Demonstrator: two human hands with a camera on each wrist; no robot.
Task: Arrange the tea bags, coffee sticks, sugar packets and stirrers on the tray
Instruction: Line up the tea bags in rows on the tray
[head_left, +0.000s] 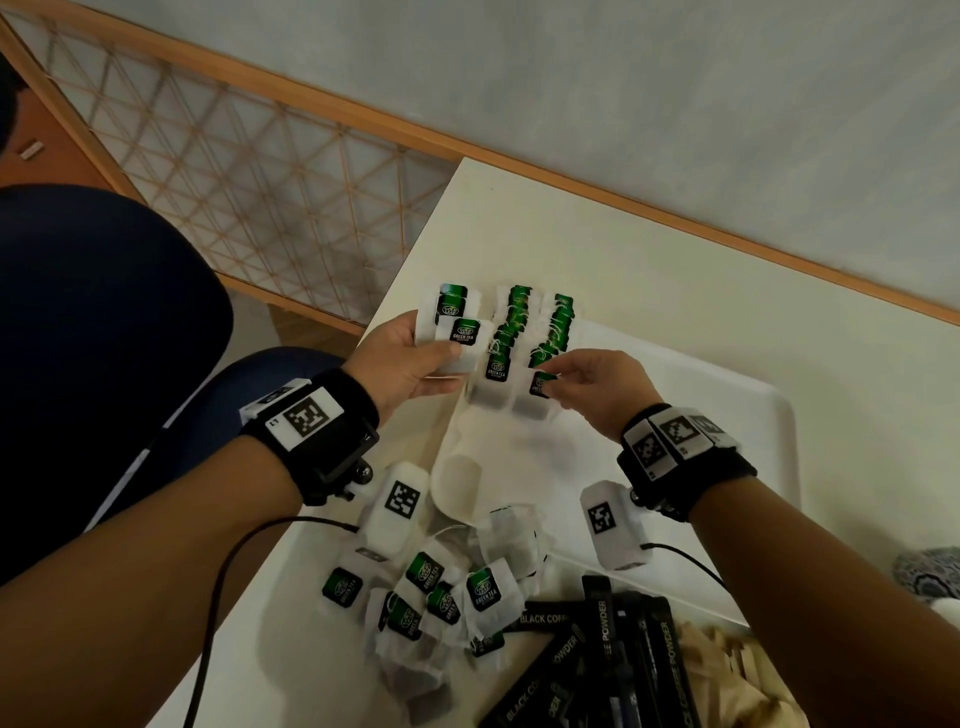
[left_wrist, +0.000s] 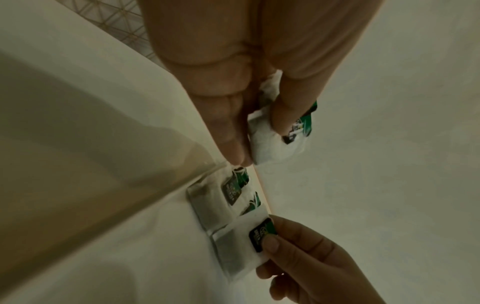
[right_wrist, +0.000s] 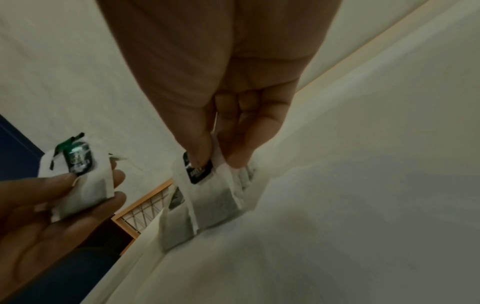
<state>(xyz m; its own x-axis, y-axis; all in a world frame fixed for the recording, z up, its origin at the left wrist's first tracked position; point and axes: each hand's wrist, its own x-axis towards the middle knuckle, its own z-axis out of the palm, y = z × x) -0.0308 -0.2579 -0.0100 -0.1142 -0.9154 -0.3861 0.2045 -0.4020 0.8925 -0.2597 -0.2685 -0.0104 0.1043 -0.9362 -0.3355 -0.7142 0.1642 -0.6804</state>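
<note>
Right hand (head_left: 592, 384) pinching the green-tagged tea bag (head_left: 535, 397) ending a row at the tray's (head_left: 769, 415) far-left corner; left hand (head_left: 400, 369) gripping spare tea bags (head_left: 457, 338); loose tea bags (head_left: 441, 597) lying along the bench's (head_left: 675, 270) near edge.

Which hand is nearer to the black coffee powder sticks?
Right. The right hand pinches a tea bag's tag above the black coffee powder sticks; the left hand, holding tea bags, is farther left.

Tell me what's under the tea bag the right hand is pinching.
The tea bag in the right hand lies at the near end of a row on the white tray; whatever is directly beneath is covered.
</note>
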